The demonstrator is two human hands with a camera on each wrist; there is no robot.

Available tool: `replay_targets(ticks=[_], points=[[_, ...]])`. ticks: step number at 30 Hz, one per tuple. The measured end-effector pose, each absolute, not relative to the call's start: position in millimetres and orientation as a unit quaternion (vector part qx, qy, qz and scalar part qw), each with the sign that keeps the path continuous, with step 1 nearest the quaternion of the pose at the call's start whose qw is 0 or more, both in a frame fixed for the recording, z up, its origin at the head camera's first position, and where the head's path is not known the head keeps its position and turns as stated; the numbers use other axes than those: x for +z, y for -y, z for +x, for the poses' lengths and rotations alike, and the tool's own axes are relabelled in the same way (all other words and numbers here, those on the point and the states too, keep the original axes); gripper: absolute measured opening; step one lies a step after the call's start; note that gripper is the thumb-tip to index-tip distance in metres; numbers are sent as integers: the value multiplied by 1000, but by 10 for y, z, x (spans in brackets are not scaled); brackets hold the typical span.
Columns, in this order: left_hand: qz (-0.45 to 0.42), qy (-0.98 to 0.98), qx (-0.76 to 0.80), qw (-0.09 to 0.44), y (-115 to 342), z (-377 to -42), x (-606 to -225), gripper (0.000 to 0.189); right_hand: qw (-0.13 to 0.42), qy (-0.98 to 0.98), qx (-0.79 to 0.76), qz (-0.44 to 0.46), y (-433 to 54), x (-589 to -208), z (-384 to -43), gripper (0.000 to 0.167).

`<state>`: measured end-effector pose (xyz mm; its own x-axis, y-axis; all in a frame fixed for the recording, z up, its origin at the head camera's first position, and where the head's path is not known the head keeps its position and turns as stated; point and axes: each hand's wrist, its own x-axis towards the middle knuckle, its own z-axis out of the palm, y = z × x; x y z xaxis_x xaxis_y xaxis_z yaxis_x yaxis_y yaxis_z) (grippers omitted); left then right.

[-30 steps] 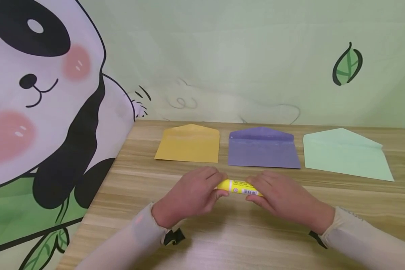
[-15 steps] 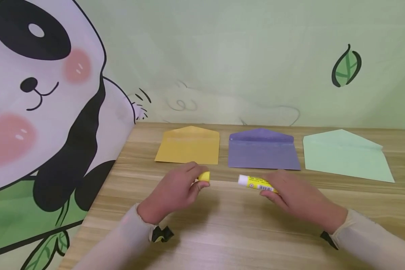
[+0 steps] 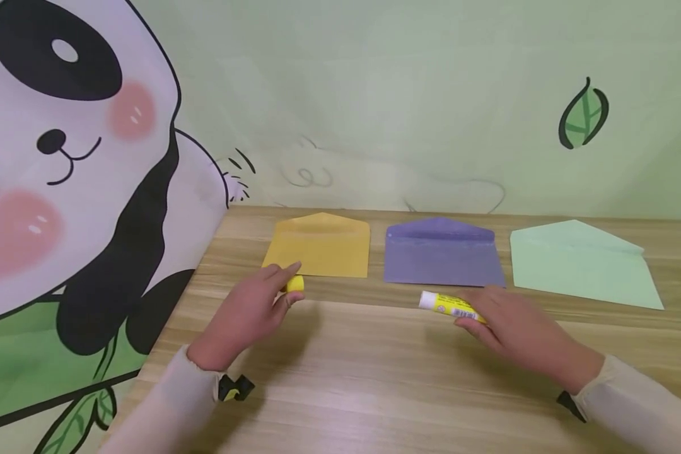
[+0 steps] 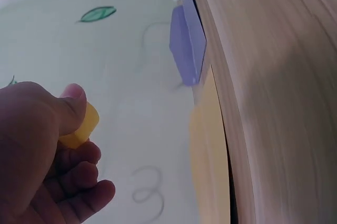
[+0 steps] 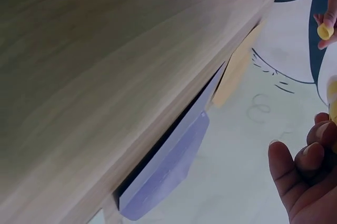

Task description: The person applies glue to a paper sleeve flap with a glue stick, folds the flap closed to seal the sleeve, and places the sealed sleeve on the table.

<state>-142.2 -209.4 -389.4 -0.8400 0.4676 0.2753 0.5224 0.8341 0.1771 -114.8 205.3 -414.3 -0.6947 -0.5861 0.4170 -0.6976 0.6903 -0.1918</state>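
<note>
My left hand (image 3: 244,315) pinches a yellow glue stick cap (image 3: 296,284) between thumb and fingers, just in front of the yellow envelope (image 3: 323,249). In the left wrist view the cap (image 4: 84,129) shows under the thumb. A yellow glue stick (image 3: 451,305) with a bare white end pointing left is gripped by my right hand (image 3: 522,331), above the table before the purple envelope (image 3: 442,258). A mint green envelope (image 3: 584,265) lies further right. All three envelopes have their flaps unfolded toward the wall. The right wrist view shows only part of the glue stick (image 5: 333,103).
The wooden table (image 3: 346,372) runs back to a pale green wall cloth (image 3: 374,94). A large printed panda (image 3: 79,157) covers the left side, beside the table's left edge. Black pieces (image 3: 235,388) hang at the cuffs.
The cap has come off the glue stick. My left hand has carried it leftward toward the yellow envelope, while my right hand has moved somewhat right with the stick. The envelopes have stayed put.
</note>
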Motion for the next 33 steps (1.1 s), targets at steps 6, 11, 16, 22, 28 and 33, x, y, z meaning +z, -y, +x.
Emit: replay_targets(ticks=[6,11,16,22,28,33], points=[[-214,965,-117,93,2349,-1468,-3951,58,148,919,177,321,-2141,-4192,-1117,35],[-176,973,-114,100,2544,-1491,-3976,54,145,923,173,310,-2189,-4218,-1104,36],[-151,976,-119,106,2720,-1536,-3966,46,151,925,179,300,-2243,-4208,-1113,29],[-147,973,-142,103,2909,-1647,-3996,42,178,918,189,301,-2287,-4189,-1147,26],[-92,983,-151,51,3039,-1716,-4072,38,191,913,189,306,-2313,-4209,-1158,28],[-58,987,-147,15,3157,-1772,-4169,33,202,911,190,306,-2329,-4225,-1158,29]])
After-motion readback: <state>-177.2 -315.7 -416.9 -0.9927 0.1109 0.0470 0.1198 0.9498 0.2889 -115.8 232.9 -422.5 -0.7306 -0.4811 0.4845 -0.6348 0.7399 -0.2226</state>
